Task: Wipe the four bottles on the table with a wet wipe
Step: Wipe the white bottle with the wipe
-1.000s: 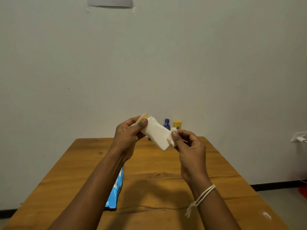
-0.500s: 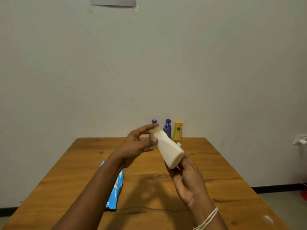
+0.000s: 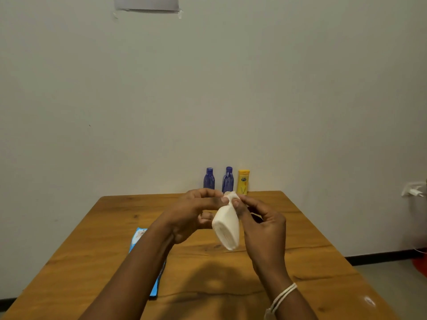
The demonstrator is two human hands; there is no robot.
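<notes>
Above the wooden table [image 3: 305,262] I hold a white bottle [image 3: 227,229], its base tipped down towards me and its neck pointing up. My left hand [image 3: 191,215] pinches the neck from the left. My right hand [image 3: 263,229] pinches a white wet wipe [image 3: 231,194] against the neck from the right; most of the wipe is hidden by my fingers. Against the wall at the table's far edge stand two blue bottles [image 3: 209,179] [image 3: 228,180] and a yellow bottle [image 3: 243,182], all upright.
A blue wet-wipe pack [image 3: 138,236] lies flat on the table's left side, partly under my left forearm. A wall socket with a white charger [image 3: 413,191] is at the right. A red object [image 3: 420,264] sits on the floor at far right.
The white bottle has swung from slanting base-right to base down towards me. My right hand left the base and came up to the neck with the wipe.
</notes>
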